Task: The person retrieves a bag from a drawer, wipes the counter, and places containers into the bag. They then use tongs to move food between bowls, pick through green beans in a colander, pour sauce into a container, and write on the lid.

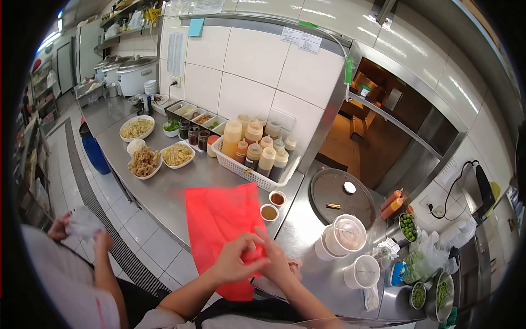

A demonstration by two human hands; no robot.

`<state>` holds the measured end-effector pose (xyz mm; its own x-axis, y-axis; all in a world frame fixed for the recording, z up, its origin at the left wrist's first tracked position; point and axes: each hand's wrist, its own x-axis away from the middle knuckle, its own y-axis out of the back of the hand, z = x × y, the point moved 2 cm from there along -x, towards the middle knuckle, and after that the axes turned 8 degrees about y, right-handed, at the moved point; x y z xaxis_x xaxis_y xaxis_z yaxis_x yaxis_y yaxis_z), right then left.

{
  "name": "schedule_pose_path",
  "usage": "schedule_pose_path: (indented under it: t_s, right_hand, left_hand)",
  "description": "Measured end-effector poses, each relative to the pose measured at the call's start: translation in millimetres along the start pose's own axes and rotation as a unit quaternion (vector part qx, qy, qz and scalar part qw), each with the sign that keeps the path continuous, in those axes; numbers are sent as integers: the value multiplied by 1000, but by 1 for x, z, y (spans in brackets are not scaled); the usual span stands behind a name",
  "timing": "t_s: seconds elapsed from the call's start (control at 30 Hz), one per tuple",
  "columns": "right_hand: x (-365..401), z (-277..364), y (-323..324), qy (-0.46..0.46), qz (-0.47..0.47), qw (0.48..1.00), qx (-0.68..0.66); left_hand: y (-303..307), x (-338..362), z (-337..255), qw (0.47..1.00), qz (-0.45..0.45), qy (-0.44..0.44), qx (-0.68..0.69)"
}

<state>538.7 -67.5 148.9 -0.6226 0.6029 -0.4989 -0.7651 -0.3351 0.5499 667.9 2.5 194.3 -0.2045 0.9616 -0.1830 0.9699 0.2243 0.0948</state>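
A bright red bag (219,219), thin and limp, hangs over the front edge of the steel counter. My left hand (238,260) is closed in a pinch at the bag's right side, with red showing between thumb and fingers. Against it, my right hand (276,263) is also closed on the bag, its fingertips partly hidden. Just past the bag stand two small sauce cups, one with brown sauce (269,213) and one with dark red sauce (278,198). Something pinkish and crumpled (296,267) lies beside my right hand.
A white basket of squeeze bottles (257,175) stands along the wall, with filled food bowls (145,162) to the left. Lidded plastic tubs (349,233), a round dark lid (342,197) and vegetable bowls (442,296) are at right. A co-worker's hands (101,241) hold white plastic at left.
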Motion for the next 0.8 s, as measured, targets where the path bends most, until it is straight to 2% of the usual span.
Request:
schedule_pose_path:
  t_s: [0.03,0.07,0.1,0.13,0.17,0.2,0.23,0.27,0.3,0.33,0.37,0.4,0.43,0.47,0.5,0.53,0.57,0.6,0.63,0.67,0.7,0.73,0.77,0.8]
  right_hand:
    - [1,-8,0,20,-47,997,-61]
    - [1,-11,7,25,-46,997,-59]
    - [3,-16,16,-102,-70,923,-364]
    - [9,-15,20,-221,-87,740,-630]
    - [10,-8,28,-212,-86,695,-681]
    - [14,-4,31,-215,-91,690,-685]
    - [20,2,33,-159,-41,774,-612]
    - [26,5,34,-103,4,843,-529]
    - [21,10,42,47,181,924,-333]
    - [27,3,37,54,203,963,-168]
    - [35,-5,29,54,228,972,-1]
    - [37,-12,31,-19,138,962,234]
    - [38,-31,30,-110,75,950,283]
    - [39,-50,32,-96,33,941,324]
    - [39,-61,34,-33,-17,931,363]
    - [36,-53,35,-67,23,891,449]
    - [37,-55,30,-42,-20,887,460]
    - [38,-63,28,-49,-13,890,453]
    - [43,-73,27,-78,-8,912,403]
    - [48,-79,26,-105,-3,930,352]
    - [49,-78,26,-86,-21,952,291]
    - [46,-73,27,-88,-15,954,285]
    - [41,-65,29,-56,-12,968,244]
    - [38,-62,31,-27,-12,979,204]
  left_hand:
    - [2,5,-8,992,11,-25,-125]
    - [3,7,-12,967,18,-51,-247]
    - [17,4,12,943,-32,-87,-320]
    - [37,1,34,925,-75,-59,-369]
    - [58,1,55,901,-113,-28,-418]
    - [83,1,79,930,-129,89,-334]
    - [99,4,99,937,-139,205,-245]
    - [101,6,103,935,-125,213,-255]
    - [100,9,108,965,-92,233,74]
    - [96,14,111,884,-57,243,396]
    - [88,21,95,836,-34,267,477]
    - [83,30,82,831,-31,295,470]
    - [78,39,67,858,51,235,453]
    - [75,47,59,873,132,174,437]
    - [79,50,57,869,198,88,444]
    - [94,52,69,867,193,111,446]
    - [116,51,84,931,248,41,264]
    - [118,48,79,982,178,29,64]
    - [119,46,74,983,112,36,-141]
    - [107,43,54,930,-79,103,-344]
    - [101,37,51,893,-159,37,-420]
    - [97,35,50,838,-235,-31,-491]
    - [95,34,56,800,-251,-38,-543]
    - [96,35,55,800,-248,-37,-545]
